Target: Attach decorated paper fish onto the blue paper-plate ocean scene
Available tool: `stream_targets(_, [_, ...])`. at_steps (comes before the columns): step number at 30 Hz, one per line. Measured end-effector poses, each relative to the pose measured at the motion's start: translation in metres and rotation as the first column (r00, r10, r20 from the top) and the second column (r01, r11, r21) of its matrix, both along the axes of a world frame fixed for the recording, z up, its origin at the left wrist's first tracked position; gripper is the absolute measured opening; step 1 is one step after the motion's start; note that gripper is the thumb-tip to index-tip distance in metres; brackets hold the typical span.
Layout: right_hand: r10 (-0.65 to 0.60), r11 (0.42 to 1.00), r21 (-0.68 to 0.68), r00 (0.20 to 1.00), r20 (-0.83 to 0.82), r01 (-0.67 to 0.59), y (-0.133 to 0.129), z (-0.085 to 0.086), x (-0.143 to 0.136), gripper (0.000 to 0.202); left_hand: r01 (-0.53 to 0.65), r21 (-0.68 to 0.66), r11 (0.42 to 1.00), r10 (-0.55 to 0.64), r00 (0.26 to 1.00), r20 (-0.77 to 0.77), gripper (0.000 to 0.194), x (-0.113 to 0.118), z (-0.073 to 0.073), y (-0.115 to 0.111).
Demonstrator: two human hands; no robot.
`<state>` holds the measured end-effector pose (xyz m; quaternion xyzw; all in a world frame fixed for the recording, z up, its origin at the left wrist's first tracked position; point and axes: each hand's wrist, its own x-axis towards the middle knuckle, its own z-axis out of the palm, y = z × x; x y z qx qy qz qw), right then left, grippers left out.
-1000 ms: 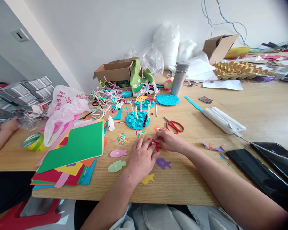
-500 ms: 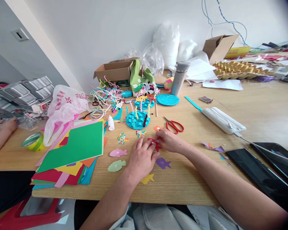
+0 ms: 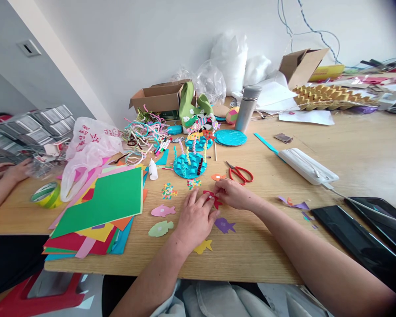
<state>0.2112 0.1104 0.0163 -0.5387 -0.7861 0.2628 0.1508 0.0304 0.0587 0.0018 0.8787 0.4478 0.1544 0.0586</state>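
My left hand [image 3: 197, 215] lies on the table with its fingers apart, fingertips at the left edge of a red paper fish [image 3: 215, 200]. The fingers of my right hand [image 3: 232, 193] are bent together at the red fish's right side; what they pinch, if anything, is too small to tell. Around my hands lie a purple fish [image 3: 225, 225], a yellow fish [image 3: 203, 246], a green fish [image 3: 160, 228], a pink fish [image 3: 163, 210], an orange fish [image 3: 218, 177] and two speckled ones. Red-handled scissors [image 3: 240, 174] rest beyond my right hand.
Coloured paper sheets [image 3: 102, 198] are stacked at left, near a glue bottle [image 3: 153, 170]. Behind stand a blue base with fuzzy stems [image 3: 189, 165] and a metal flask [image 3: 247, 109]. A power strip [image 3: 308, 165] and phones lie right. Another person's hands [image 3: 15, 171] are far left.
My hands have hardly moved at the red fish. At the far left, the other person's hands have shifted slightly.
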Motion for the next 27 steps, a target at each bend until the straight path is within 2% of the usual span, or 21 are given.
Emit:
stream_targets(12, [-0.004,0.998,0.064,0.999,0.04,0.001,0.0001,-0.0035,-0.0014,0.017,0.005,0.005,1.0,-0.005,1.0,0.001,0.039,-0.0005,0.0008,-0.0003])
stream_targets(27, [-0.005,1.0,0.029,1.0,0.002,0.005,-0.0002,-0.0015,-0.0009,0.017,0.005,0.005,1.0,-0.005,1.0,0.002,0.039,-0.0008,-0.0001,0.0002])
